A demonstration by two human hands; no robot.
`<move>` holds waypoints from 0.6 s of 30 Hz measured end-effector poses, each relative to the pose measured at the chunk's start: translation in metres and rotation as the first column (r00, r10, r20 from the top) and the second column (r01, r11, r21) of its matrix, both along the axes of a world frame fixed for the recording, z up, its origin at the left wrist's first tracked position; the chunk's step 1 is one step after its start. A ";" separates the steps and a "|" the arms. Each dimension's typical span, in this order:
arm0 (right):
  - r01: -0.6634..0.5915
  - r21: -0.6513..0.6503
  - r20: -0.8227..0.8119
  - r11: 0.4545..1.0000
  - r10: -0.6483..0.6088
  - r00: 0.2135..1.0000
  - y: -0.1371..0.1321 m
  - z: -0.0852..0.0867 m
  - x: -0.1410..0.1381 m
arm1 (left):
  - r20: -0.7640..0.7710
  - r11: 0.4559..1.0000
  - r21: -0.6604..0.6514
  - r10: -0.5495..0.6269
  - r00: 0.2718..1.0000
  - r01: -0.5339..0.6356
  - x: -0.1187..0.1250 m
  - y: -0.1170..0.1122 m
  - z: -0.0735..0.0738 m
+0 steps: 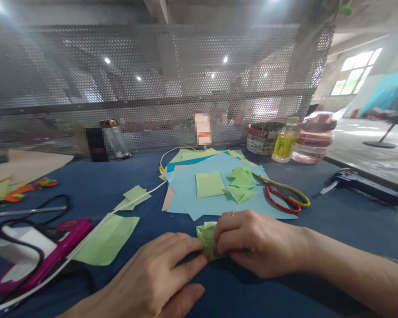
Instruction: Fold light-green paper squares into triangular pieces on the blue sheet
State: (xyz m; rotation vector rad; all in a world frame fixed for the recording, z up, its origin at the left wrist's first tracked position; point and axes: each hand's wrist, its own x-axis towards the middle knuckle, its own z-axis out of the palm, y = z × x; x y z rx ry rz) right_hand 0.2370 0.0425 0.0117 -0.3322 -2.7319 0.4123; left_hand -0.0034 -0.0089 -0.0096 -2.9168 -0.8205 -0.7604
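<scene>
A small folded piece of green paper (205, 234) lies on the blue table in front of me. My right hand (252, 240) has its fingers curled and closed over the paper's right side, the fingertips partly hidden. My left hand (166, 269) rests with fingers stretched out, their tips touching the paper's lower left edge; the thumb is held apart. Just beyond, a light blue paper sheet (182, 194) bears a green paper square (209, 184) and several folded green pieces (241, 183). Scissors (285, 196) with red and yellow handles lie at its right edge.
At the left are a magenta tool (69, 238), a white cable (102, 219) and more green paper (108, 240). A blue glue gun (368, 187) lies at right. Behind stand a yellow-labelled bottle (285, 143), a pink bottle (315, 141), a basket (262, 143) and a perforated metal screen (152, 66).
</scene>
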 end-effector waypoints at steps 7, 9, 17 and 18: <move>-0.015 0.157 0.089 0.988 0.001 0.996 -0.001 -0.001 0.002 | -0.011 1.000 0.016 -0.009 1.000 0.010 0.000 -0.002 -0.001; -0.022 0.201 0.110 0.979 0.000 0.994 -0.003 -0.001 0.002 | -0.018 0.999 0.051 -0.013 1.000 0.014 0.000 -0.002 -0.002; -0.028 0.311 0.174 0.950 -0.028 0.984 -0.006 -0.004 0.002 | 0.101 0.983 0.174 -0.069 0.992 0.050 0.002 0.005 -0.012; -0.027 0.317 0.173 0.948 -0.030 0.984 -0.006 -0.004 0.002 | 0.105 0.982 0.178 -0.078 0.991 0.059 0.002 0.005 -0.011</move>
